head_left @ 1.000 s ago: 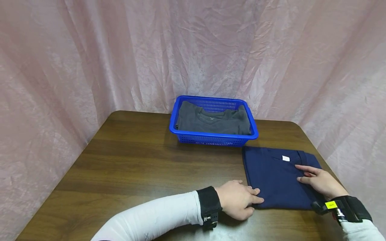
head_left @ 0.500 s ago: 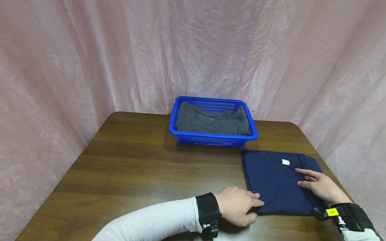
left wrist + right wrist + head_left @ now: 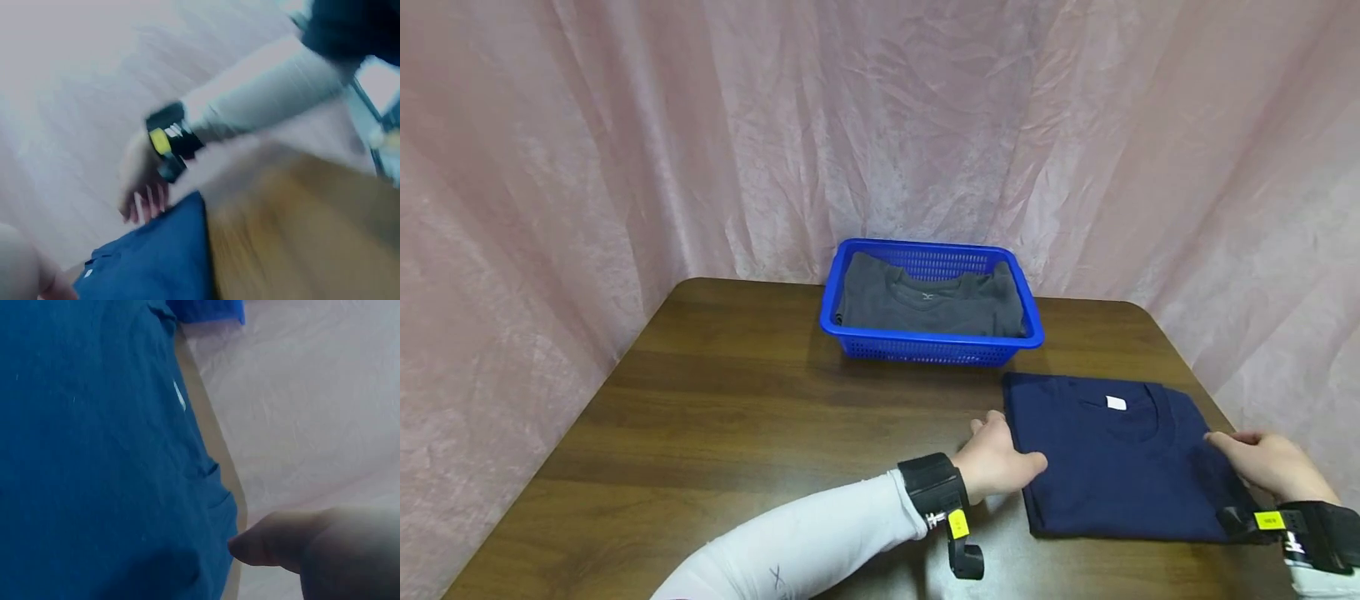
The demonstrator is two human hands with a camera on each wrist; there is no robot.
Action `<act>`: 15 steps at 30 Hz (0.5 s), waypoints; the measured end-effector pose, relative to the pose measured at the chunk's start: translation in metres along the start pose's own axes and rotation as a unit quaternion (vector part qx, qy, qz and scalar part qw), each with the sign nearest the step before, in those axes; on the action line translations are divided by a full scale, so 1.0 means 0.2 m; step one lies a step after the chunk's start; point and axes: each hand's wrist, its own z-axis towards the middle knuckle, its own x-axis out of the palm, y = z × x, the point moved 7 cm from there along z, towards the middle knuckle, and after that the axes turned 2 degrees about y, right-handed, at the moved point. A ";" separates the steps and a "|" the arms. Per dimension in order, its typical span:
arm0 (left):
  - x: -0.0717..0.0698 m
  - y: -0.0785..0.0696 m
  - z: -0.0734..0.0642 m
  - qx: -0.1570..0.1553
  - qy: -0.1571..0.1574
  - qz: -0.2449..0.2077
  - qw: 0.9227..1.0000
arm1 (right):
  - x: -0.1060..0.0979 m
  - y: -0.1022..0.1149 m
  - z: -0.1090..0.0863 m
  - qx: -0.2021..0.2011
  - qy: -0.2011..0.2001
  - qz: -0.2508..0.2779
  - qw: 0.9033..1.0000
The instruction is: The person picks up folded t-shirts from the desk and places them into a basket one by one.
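A navy T-shirt [image 3: 1112,475], folded into a flat rectangle with a white label at its neckline, lies on the table's right side. At its left edge is my left hand [image 3: 997,458], thumb stretched over the top of the cloth and fingers beside the edge. My right hand [image 3: 1273,462] is at the opposite edge, its fingertips right at the fold. In the left wrist view, the right hand [image 3: 142,181] shows its fingers pointing down at the border of the shirt [image 3: 156,259]. The right wrist view has the thumb [image 3: 262,540] over the edge of the cloth [image 3: 94,444].
Behind the shirt stands a blue plastic basket [image 3: 928,346] with a folded dark grey shirt [image 3: 925,308] in it. The wooden table [image 3: 722,417] has rounded far corners, and a pink curtain [image 3: 775,142] hangs around it.
Both hands have left the top of the navy T-shirt: the left moved up along its left edge and turned thumb-over, and the right shifted outward to the right edge. Earlier, the shirt slid slightly nearer.
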 end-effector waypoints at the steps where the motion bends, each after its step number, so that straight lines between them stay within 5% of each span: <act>1: 0.00 0.00 0.01 -0.021 -0.003 -0.032 0.999 | 0.01 -0.01 0.00 0.004 0.025 0.001 1.000; 4: 0.02 0.00 0.03 -0.060 -0.005 -0.141 0.988 | 0.03 -0.05 0.00 0.002 0.081 0.026 0.996; 10: 0.07 0.00 0.09 -0.079 0.021 -0.309 0.948 | 0.03 -0.08 0.04 0.007 0.115 0.019 0.993; 15: 0.10 0.01 0.13 -0.075 0.040 -0.298 0.951 | 0.05 -0.11 0.06 0.026 0.153 0.027 0.988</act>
